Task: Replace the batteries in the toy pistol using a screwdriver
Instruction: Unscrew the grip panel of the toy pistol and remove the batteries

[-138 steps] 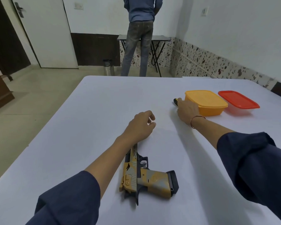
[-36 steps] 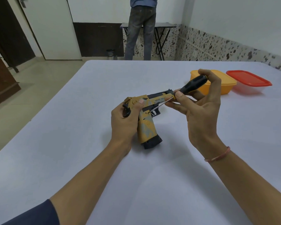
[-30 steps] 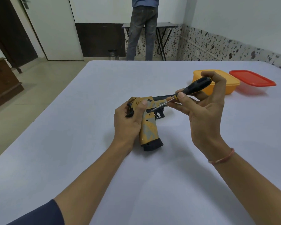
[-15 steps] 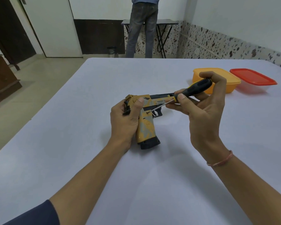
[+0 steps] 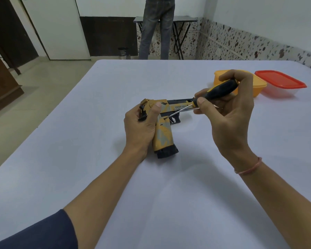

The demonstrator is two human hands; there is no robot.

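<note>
White worktop point(image 5: 187, 203) fills most of the room in view, and the toy pistol point(image 5: 163, 139) is stood on it butt down. It is gripped at its rear by the left hand point(image 5: 140, 126), with the barrel pointed right toward the yellow box point(image 5: 258, 85). The screwdriver point(image 5: 221, 90) is pinched by the right hand point(image 5: 230, 121), just right of the pistol. Its shaft is slanted down and left, and the tip is set just above the grip, probably on a screw.

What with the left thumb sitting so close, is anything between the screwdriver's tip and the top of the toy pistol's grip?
Nothing visible. The screwdriver, held in the right hand, runs its bare shaft straight to the toy pistol at the top of the grip. The left hand has its thumb beside the tip, not across it.
</note>
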